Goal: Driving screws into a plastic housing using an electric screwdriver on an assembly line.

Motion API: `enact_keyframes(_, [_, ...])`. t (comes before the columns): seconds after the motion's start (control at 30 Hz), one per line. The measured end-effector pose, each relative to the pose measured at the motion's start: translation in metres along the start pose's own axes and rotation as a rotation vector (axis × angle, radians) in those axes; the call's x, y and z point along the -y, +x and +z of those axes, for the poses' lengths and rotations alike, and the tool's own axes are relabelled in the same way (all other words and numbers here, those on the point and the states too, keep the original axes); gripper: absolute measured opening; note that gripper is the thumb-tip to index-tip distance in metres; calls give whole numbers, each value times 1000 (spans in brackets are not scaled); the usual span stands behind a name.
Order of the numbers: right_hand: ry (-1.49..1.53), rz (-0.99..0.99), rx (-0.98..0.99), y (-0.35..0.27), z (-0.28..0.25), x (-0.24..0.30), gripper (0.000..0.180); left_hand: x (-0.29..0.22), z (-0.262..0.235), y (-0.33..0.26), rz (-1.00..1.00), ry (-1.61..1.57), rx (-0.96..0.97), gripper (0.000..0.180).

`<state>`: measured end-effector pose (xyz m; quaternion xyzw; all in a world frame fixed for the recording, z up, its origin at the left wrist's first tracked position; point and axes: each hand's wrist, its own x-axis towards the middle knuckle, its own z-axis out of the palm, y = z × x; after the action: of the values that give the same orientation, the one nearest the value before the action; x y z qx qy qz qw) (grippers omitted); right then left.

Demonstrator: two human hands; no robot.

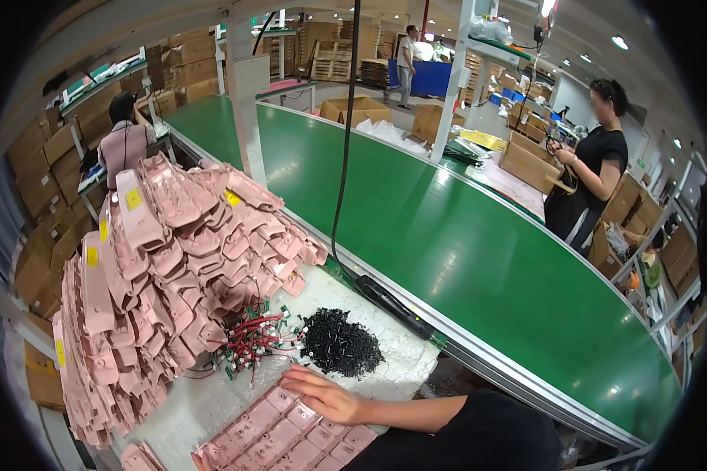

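Under your right hand (326, 399): pink ribbed plastic housings (247, 433), laid side by side, ribbed insides up. That hand isn't clenched; fingers nearly straight and together, laid across the far edge of the row. Forearm comes in from the right, black sleeve (479, 436) above the elbow. Your left hand (202, 463) barely shows at the lower edge, by the row's left end; can't tell whether it grips.

Just beyond your right fingertips: a heap of small black screw-like pieces (340, 343). Left of that heap, a tangle of red and black leads (251, 339) with white connectors and small green circuit boards. All of it sits on a whitish worktop (410, 363).

Left of and beyond the grip: a tall, fanned stack of pink plastic shells (184, 259), a few with yellow stickers (133, 198). One more pink piece (141, 458) lies left of the row, cut off by the lower edge.

Past the black heap, slightly right of your hand: a black electric screwdriver (393, 304) lying along the bench edge, its black cable (343, 157) running up. Behind it, a green conveyor belt (448, 235). Across the belt, to the right, a co-worker (597, 169) in black stands by an open cardboard box (529, 162).
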<state>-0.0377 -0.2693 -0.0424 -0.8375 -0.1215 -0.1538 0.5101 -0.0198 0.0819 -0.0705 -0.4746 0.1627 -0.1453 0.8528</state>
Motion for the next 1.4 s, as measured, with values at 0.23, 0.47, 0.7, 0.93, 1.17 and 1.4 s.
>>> enact_keyframes(0.23, [27,-111,-111,-12,12,-26,35,58,-8,-4,-540,-3233,-263,58])
enact_keyframes(0.47, [-153,-271,-91,47,-76,87,31,12,-9,-15,-845,-3369,-375,64])
enact_keyframes(0.7, [-282,-671,-199,192,-157,222,24,106,17,-8,-775,-2869,-645,38])
enact_keyframes(0.93, [-487,-1046,-213,260,-122,326,20,134,23,-28,-618,-3183,-610,33])
enact_keyframes(1.17, [-657,-1083,-349,324,-105,394,20,119,22,-45,-675,-2729,-876,28])
enact_keyframes(1.4, [-637,-667,-718,385,-197,431,27,110,44,-80,-646,-2835,-637,29])
